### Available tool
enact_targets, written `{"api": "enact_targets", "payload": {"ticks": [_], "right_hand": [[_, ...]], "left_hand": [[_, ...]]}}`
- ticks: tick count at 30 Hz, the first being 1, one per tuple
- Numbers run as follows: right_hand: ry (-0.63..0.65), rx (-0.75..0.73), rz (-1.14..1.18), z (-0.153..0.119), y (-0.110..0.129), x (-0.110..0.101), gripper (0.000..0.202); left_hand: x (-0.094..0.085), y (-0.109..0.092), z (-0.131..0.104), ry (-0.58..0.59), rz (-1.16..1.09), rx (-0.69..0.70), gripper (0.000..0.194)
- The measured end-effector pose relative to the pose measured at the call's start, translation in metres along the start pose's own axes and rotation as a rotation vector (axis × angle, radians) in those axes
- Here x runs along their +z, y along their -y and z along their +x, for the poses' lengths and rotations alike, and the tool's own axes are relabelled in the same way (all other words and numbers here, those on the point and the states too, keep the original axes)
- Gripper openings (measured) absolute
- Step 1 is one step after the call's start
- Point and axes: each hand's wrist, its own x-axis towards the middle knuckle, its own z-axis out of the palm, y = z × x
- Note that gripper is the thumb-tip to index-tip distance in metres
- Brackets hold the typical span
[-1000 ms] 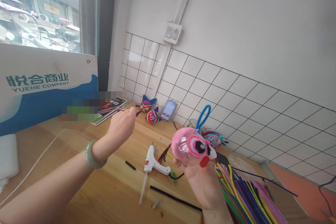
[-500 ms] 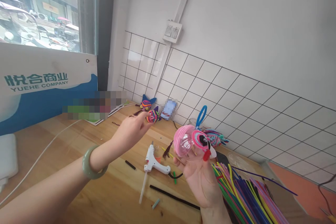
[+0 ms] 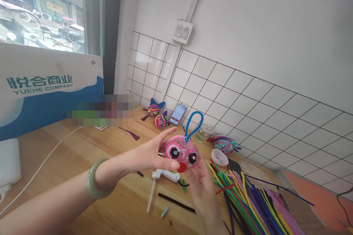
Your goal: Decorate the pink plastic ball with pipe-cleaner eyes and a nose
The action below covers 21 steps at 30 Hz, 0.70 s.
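A pink ball ornament (image 3: 182,148) has two black-centred eyes, a red mouth and a blue pipe-cleaner loop (image 3: 193,126) standing on top. My left hand (image 3: 154,153) comes from the left with its thumb at the ball's front and its fingers at the upper left side. From the lower right, my right hand (image 3: 202,185) supports the ball, its fingers partly hidden behind it. Below the ball, a white glue gun (image 3: 167,175) lies on the wooden table (image 3: 116,205), partly covered by the hands.
Colourful pipe cleaners (image 3: 256,202) spread over the right side. Two striped ornaments (image 3: 161,120), a phone (image 3: 178,114), a glass jar (image 3: 203,133), a small white bowl (image 3: 220,157) and a multicoloured ornament (image 3: 226,144) stand along the wall. A purple tassel (image 3: 132,133) lies at centre-left.
The ball has moved left and turned so both eyes and the mouth face the camera. My left hand has come right and down from the striped ornament onto the ball.
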Motion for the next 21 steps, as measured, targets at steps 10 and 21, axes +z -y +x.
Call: {"api": "enact_targets", "payload": {"ticks": [10,21], "right_hand": [[-0.035,0.063,-0.059,-0.006,-0.004,0.003,0.060],[-0.023,0.151,0.089,-0.002,-0.008,-0.006,0.052]], "left_hand": [[0.002,0.010,0.003,-0.076,0.043,-0.011,0.112],[0.007,0.014,0.004,-0.084,0.220,0.036,0.113]]}}
